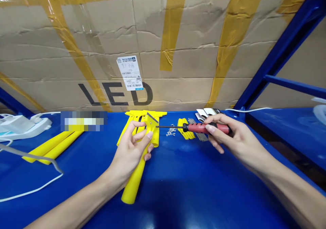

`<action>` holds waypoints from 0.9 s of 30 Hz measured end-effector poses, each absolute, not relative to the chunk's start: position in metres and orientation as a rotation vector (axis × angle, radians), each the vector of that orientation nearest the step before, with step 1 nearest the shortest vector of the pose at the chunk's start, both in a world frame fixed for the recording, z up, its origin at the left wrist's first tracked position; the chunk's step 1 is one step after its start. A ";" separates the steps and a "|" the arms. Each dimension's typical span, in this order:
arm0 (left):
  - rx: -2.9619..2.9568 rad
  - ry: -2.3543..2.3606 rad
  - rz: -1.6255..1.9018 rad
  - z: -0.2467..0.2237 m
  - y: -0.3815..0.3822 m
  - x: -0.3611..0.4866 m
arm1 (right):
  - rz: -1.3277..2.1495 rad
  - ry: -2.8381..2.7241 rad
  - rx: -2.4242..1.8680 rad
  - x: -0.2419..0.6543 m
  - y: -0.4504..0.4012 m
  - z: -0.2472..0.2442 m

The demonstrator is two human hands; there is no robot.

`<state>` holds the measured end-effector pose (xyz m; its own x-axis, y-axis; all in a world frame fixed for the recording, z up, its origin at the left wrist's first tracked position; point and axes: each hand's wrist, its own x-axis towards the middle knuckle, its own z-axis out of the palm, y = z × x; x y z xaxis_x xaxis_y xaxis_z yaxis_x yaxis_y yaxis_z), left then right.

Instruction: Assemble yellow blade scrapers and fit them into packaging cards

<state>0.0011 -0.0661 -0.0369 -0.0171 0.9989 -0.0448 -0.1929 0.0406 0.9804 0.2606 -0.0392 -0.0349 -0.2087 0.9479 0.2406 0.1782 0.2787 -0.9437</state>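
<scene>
My left hand is closed round a yellow tool, whose round handle slants down toward me and whose head carries a metal blade. Between the fingers of my right hand is a screwdriver with a red and black handle. Its shaft points left, and the tip is at the side of the yellow head; whether it sits in a screw cannot be made out. Behind my left hand lie more yellow parts. Small screws are scattered under the screwdriver shaft.
Yellow strips, grey metal strips and white-and-black packets lie beyond the screwdriver. Two yellow handles, a white power strip and cables are at left. A taped cardboard box stands behind the blue surface.
</scene>
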 end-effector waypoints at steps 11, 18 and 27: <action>0.960 1.057 1.167 -0.037 -0.068 0.005 | 1.119 -1.160 -1.076 0.274 -0.029 -0.038; 0.843 1.043 1.068 -0.042 -0.068 0.004 | 1.040 -1.275 -0.984 0.268 -0.035 -0.035; 0.815 1.056 1.039 -0.042 -0.067 0.005 | 1.029 -1.307 -0.959 0.267 -0.035 -0.038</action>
